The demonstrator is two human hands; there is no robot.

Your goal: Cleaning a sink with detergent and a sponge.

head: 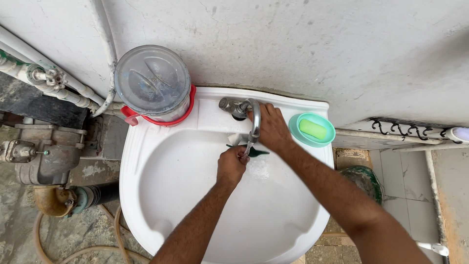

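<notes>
1. Rough grey plaster wall backs a white ceramic wash basin, and we look straight down into it.
2. Our left hand is clenched around a small dark green object, held in the basin directly under the spout of the curved chrome tap; what the object is we cannot tell.
3. Our right hand rests on the tap, fingers wrapped about its neck near the base.
4. Water froths white on the basin floor just below the green object.
5. On the basin's back right corner sits a round turquoise plastic soap dish holding a light green bar of soap, just beside our right wrist.
6. On the back left corner stands a clear plastic jar with a grey lid, set in a red holder.
7. White pipes with a valve run along the wall at left, above a rusty pump housing and a tan hose on the concrete floor.
</notes>
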